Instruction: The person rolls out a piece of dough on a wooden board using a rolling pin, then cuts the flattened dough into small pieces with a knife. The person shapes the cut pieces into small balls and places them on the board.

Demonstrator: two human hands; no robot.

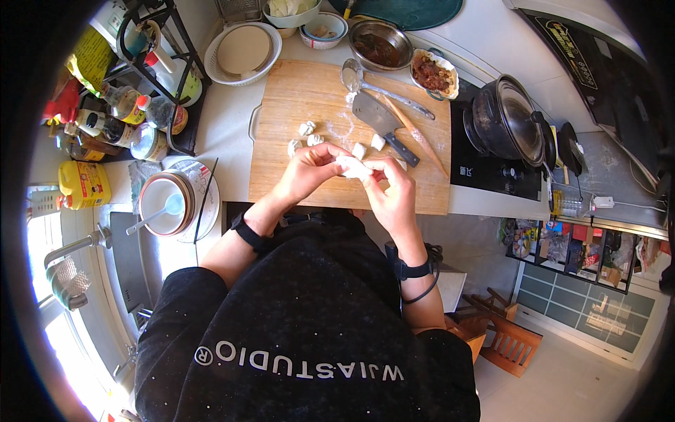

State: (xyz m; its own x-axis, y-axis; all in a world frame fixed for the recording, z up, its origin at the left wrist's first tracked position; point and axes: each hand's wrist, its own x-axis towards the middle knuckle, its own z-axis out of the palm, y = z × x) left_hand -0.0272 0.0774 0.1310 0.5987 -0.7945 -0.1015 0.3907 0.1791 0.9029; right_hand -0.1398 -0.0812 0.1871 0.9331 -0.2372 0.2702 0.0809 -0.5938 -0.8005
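Between the fingertips of both hands is a small white piece of dough (354,167), held just above the front part of a wooden cutting board (295,100). My left hand (312,171) pinches its left end, and my right hand (389,184) grips the right end. Beyond my left hand lie several folded dough lumps (307,127). Two cut dough pieces (377,142) rest past the held one, and another is partly hidden behind my right hand. A cleaver (375,113) with a black handle lies beside a floury wooden rolling pin (416,134).
A floury metal ladle (390,92) lies across the board's far right. Behind stand a steel bowl (381,45) of dark liquid, a dish of chunky sauce (433,73) and a white basket (213,58). A lidded pot (509,121) is on the stove at right; stacked bowls (163,205) stand left.
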